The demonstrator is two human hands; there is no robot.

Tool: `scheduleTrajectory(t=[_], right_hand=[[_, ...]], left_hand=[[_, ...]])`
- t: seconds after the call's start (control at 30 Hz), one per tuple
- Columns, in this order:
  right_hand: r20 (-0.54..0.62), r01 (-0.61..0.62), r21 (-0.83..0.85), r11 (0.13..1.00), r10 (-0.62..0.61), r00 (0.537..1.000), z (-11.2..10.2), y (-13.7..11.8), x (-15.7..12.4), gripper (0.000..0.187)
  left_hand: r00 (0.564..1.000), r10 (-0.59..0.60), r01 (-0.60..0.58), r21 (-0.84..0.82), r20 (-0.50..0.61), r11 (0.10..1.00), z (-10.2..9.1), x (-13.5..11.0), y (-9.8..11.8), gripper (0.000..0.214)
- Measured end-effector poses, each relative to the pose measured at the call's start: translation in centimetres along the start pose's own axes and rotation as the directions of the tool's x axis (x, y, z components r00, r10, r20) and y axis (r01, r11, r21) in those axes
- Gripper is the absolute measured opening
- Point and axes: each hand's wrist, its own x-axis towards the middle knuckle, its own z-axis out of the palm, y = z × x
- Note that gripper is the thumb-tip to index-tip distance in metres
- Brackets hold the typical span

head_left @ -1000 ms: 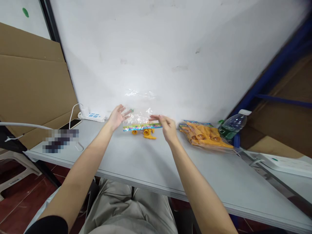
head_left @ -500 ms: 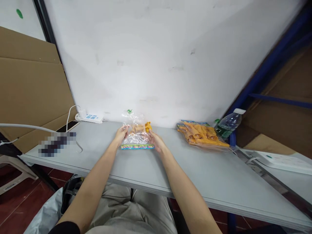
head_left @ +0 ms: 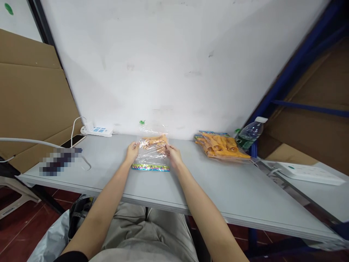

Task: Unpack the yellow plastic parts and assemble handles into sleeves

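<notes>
A clear plastic bag (head_left: 152,153) with a colourful printed strip along its near edge lies on the grey table (head_left: 191,189), orange toy pieces showing inside near its far end. My left hand (head_left: 132,152) pinches the bag's left edge and my right hand (head_left: 173,155) pinches its right edge, both closed on the plastic. A stack of similar bags filled with orange toys (head_left: 220,145) lies further right on the table.
A water bottle (head_left: 249,133) lies at the table's far right, beside a blue rack post. A white power strip (head_left: 96,130) and a phone (head_left: 73,141) sit at the far left, with a white cable. Cardboard leans on the left; a white wall stands behind.
The bag was upright with toys loose beneath it; now the toys are inside and the bag lies flat, nearer me. Both hands went from open to pinching its side edges.
</notes>
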Motion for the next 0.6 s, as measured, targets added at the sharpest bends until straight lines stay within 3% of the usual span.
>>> scheduleTrajectory(t=[0.13, 0.3, 0.47, 0.6], right_hand=[[-0.1, 0.173, -0.13, 0.976, -0.186, 0.977, 0.5, 0.7, -0.3, 0.037], [-0.08, 0.289, -0.312, 0.905, -0.328, 0.941, 0.5, 1.1, -0.6, 0.042], [-0.032, 0.369, -0.353, 0.86, -0.405, 0.914, -0.1, 1.0, -0.4, 0.048], [-0.115, 0.378, -0.328, 0.866, -0.434, 0.894, -0.6, 1.0, 0.0, 0.054]], left_hand=[[0.996, 0.083, -0.082, 0.038, -0.038, 0.996, 0.0, -0.1, -0.2, 0.035], [0.994, 0.071, -0.071, 0.002, -0.088, 0.997, -0.2, 0.0, -0.1, 0.032], [0.997, 0.051, -0.05, 0.027, -0.063, 0.998, -0.4, -0.1, 0.1, 0.032], [1.0, -0.002, 0.001, 0.018, 0.013, 1.0, -0.2, -0.3, 0.4, 0.027]])
